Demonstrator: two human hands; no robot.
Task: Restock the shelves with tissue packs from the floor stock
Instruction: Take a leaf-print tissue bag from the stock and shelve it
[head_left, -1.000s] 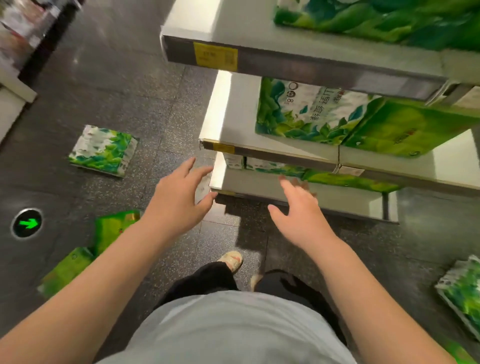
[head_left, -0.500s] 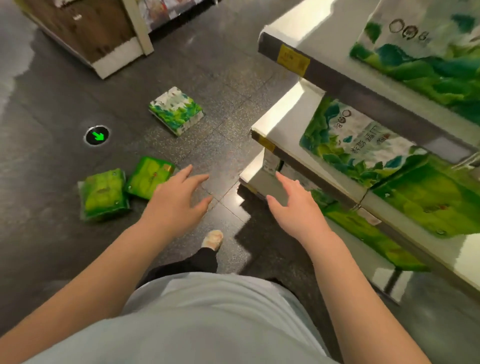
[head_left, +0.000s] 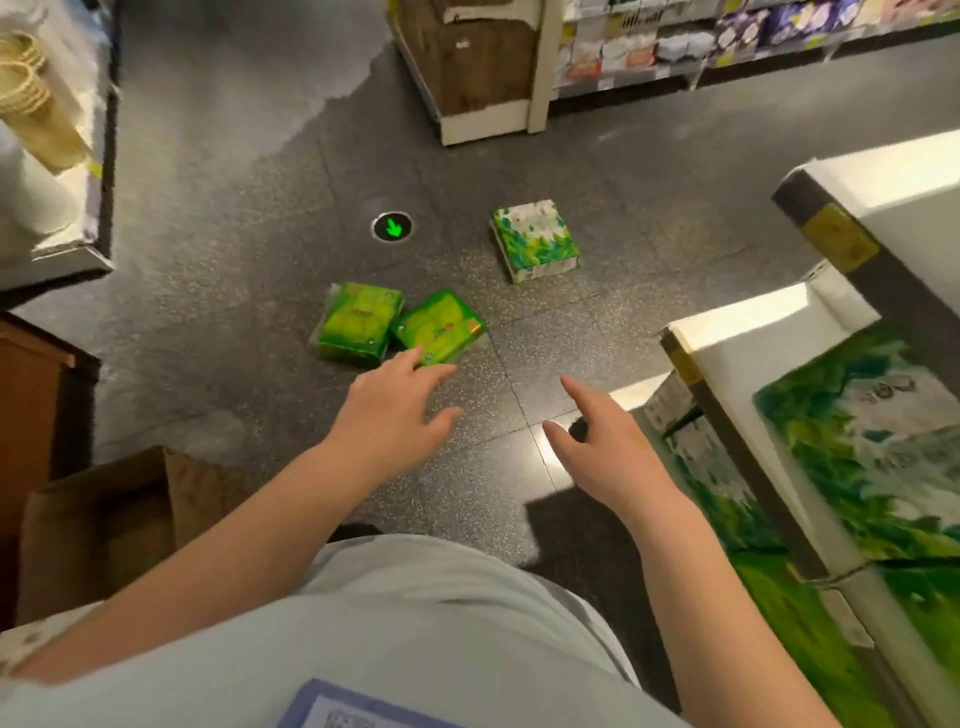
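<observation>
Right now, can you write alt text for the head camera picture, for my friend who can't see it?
A person's open left hand and right hand reach down toward two bright green plastic-wrapped tissue packs lying side by side on the dark speckled floor. A white-and-green leafy tissue pack lies farther off, and white shelves holding matching packs stand at right.

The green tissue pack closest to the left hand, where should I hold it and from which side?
Judging by its pose, take the nearer green pack from above, the left hand across its two long side edges. It lies flat and skewed, its left corner against the other green pack, so the near and right edges look free. The grip should span the narrow width; the soft wrap may dent.
</observation>
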